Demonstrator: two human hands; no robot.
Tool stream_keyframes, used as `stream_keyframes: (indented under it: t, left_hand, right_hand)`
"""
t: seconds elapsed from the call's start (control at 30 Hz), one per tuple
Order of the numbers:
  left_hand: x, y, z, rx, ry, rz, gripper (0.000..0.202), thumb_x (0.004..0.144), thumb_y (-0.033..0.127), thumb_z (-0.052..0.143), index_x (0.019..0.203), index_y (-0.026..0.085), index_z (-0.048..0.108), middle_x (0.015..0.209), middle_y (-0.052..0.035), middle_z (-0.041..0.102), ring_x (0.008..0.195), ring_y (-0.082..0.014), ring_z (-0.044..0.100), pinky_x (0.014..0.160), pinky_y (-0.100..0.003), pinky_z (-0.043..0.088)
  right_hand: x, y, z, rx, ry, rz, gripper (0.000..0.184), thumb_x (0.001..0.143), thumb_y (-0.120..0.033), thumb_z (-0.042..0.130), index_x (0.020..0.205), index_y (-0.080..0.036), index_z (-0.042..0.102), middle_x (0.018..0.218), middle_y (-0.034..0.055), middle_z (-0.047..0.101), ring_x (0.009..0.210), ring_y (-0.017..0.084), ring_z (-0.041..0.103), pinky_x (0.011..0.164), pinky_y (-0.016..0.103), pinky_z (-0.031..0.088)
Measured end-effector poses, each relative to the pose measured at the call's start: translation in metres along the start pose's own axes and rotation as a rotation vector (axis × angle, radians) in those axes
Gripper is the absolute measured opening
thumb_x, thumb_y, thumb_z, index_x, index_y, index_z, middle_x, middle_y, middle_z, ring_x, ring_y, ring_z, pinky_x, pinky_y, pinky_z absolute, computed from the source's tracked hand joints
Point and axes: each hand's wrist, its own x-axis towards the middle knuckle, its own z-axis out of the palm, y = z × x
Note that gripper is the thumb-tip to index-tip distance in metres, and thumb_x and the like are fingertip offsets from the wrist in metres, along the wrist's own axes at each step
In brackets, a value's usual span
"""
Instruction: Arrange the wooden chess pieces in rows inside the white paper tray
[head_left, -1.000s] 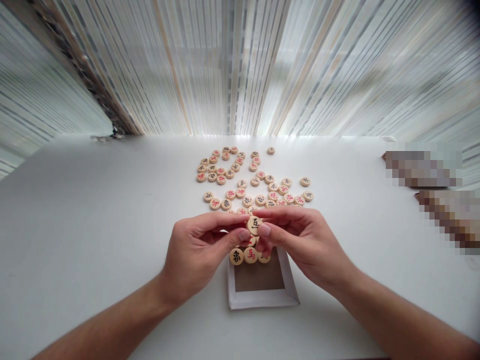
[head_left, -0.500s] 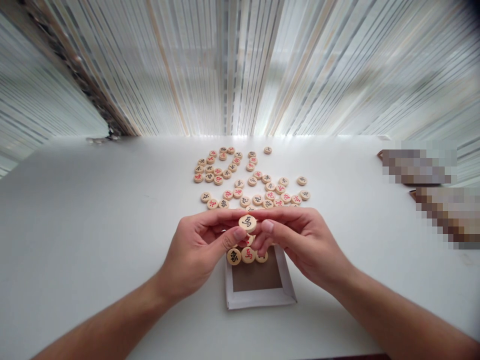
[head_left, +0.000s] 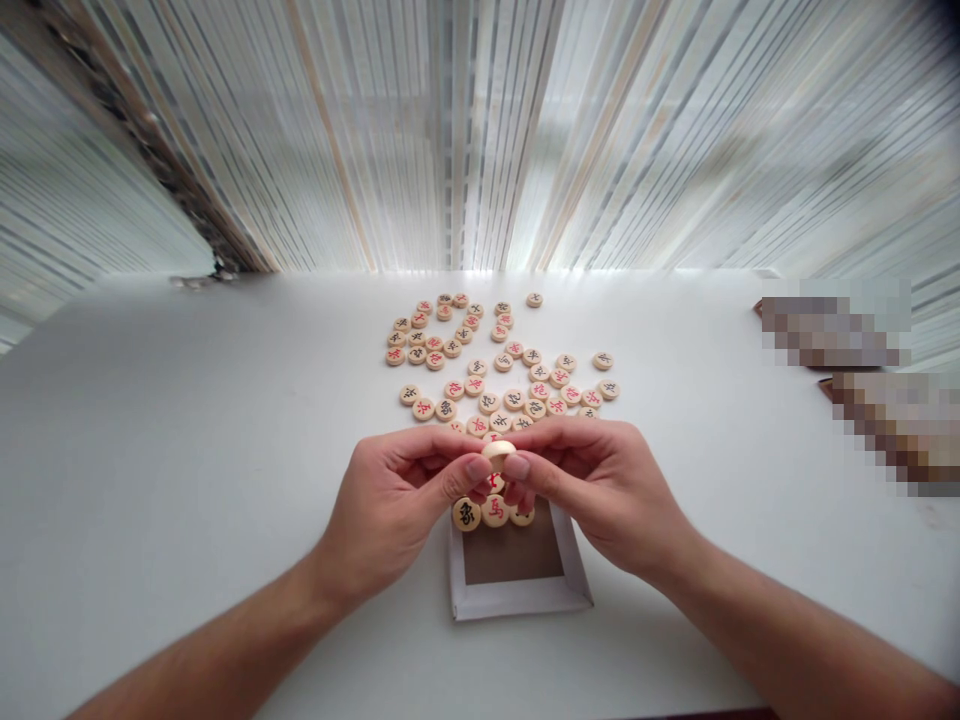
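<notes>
"Where was the xiangqi piece (head_left: 499, 451)?"

"Tilted edge-on, equally near the left hand (head_left: 394, 490) and right hand (head_left: 592, 490), above the card tray (head_left: 517, 606), toward the table's (head_left: 187, 450) near edge."

"And the fingers (head_left: 477, 468)?"

"Pinching it from both sides."

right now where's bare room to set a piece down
Free: the white table left of the left hand, and the stretch right of the xiangqi pieces, above the right hand. Crowded: the pieces themselves, and the far edge of the tray, lined with pieces.
</notes>
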Motion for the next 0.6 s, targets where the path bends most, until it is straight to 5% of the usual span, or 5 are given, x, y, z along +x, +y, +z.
stream_keyframes:
  t: [0.4,0.6]
  left_hand:
    - [-0.0103,-0.0084,-0.0012,0.116,-0.038,0.15,0.033,0.089,0.007,0.084,0.117,0.023,0.085,0.096,-0.0017,0.086,0.084,-0.0158,0.083,0.082,-0.023,0.07]
    - [-0.0089,-0.0086,-0.0009,0.376,-0.07,0.386,0.037,0.089,0.003,0.082,0.118,0.026,0.085,0.097,0.0,0.085,0.082,-0.0109,0.078,0.078,-0.017,0.064]
  right_hand:
    - [0.0001,0.0001,-0.0035,0.028,-0.054,0.163,0.022,0.079,-0.034,0.097,0.088,-0.018,0.087,0.069,0.0037,0.079,0.06,0.012,0.07,0.058,0.019,0.059]
    - [-0.0014,0.0003,-0.0016,-0.037,-0.002,0.187,0.024,0.071,-0.029,0.102,0.08,-0.017,0.084,0.064,0.0008,0.075,0.053,0.009,0.065,0.048,0.013,0.053]
